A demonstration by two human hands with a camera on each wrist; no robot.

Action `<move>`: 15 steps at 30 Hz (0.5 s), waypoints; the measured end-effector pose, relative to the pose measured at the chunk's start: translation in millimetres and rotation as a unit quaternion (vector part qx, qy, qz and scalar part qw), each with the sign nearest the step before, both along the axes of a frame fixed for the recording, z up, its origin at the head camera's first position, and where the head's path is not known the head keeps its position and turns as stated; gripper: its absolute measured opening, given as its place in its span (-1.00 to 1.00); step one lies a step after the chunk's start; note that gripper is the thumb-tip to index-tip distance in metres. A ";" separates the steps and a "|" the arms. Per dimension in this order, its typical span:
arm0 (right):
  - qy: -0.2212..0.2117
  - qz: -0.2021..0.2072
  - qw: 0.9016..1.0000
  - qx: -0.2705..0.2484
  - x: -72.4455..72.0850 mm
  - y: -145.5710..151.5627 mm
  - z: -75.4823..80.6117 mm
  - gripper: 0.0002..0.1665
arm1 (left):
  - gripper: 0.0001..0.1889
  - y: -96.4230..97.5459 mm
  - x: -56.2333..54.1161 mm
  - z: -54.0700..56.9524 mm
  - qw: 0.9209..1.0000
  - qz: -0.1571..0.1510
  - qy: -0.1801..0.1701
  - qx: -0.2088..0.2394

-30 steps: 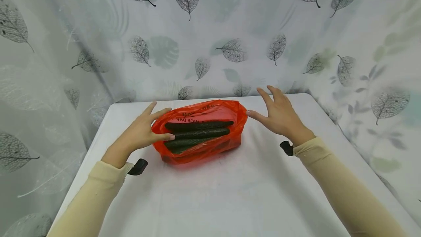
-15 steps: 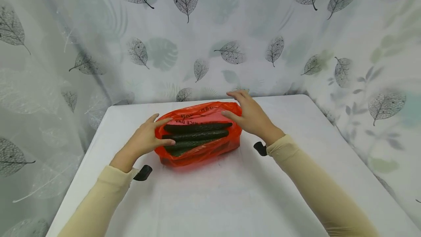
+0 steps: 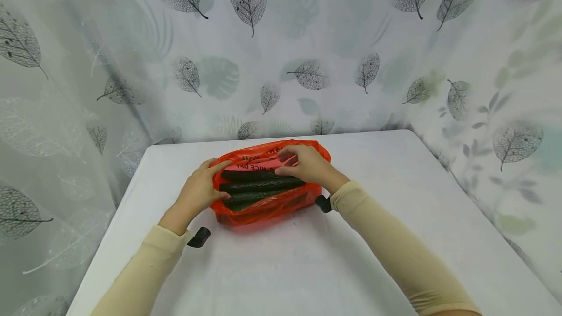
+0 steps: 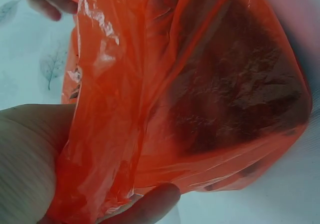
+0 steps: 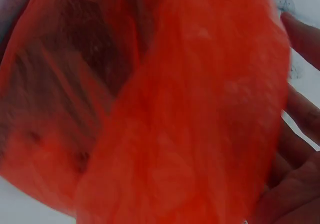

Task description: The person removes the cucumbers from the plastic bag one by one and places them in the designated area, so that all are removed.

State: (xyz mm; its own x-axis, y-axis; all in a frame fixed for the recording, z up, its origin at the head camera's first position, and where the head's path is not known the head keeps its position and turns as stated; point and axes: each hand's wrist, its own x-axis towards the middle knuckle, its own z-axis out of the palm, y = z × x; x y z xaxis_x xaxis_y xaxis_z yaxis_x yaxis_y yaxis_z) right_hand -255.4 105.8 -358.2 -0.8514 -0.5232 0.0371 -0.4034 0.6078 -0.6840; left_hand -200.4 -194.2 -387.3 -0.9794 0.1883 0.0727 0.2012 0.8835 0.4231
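A red plastic bag [image 3: 268, 214] lies on the white table with its mouth open toward me. Three dark green cucumbers [image 3: 259, 186] lie side by side in it. My left hand [image 3: 197, 190] holds the bag's left end, the rim between thumb and fingers. In the left wrist view a fingertip [image 4: 160, 200] shows outside the red film. Over the cucumbers' right part hovers my right hand [image 3: 311, 165], its fingers loosely bent, thumb and fingertips apart with nothing between them. In the right wrist view the bag's blurred film [image 5: 190, 108] covers part of that hand.
The white table [image 3: 272, 267] stretches in front of the bag and to both sides. A leaf-printed curtain [image 3: 281, 38] hangs behind the table and along its left and right sides. A small black wrist camera [image 3: 324, 204] sits at the right cuff.
My right hand has moved left, from beside the bag's right end to over the cucumbers in its mouth. My left hand has shifted slightly right, still at the bag's left end.
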 end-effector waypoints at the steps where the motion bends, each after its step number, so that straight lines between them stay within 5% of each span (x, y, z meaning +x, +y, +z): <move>1: -0.008 0.004 1.000 0.000 -0.1 -1.9 -2.2 -0.35 | -0.04 -0.1 0.0 -0.2 1.000 0.002 0.001 0.003; 15: -0.037 0.038 0.997 0.050 -5.3 -24.8 -21.6 -0.39 | 0.06 -2.2 -2.2 -2.8 0.999 0.011 0.012 0.040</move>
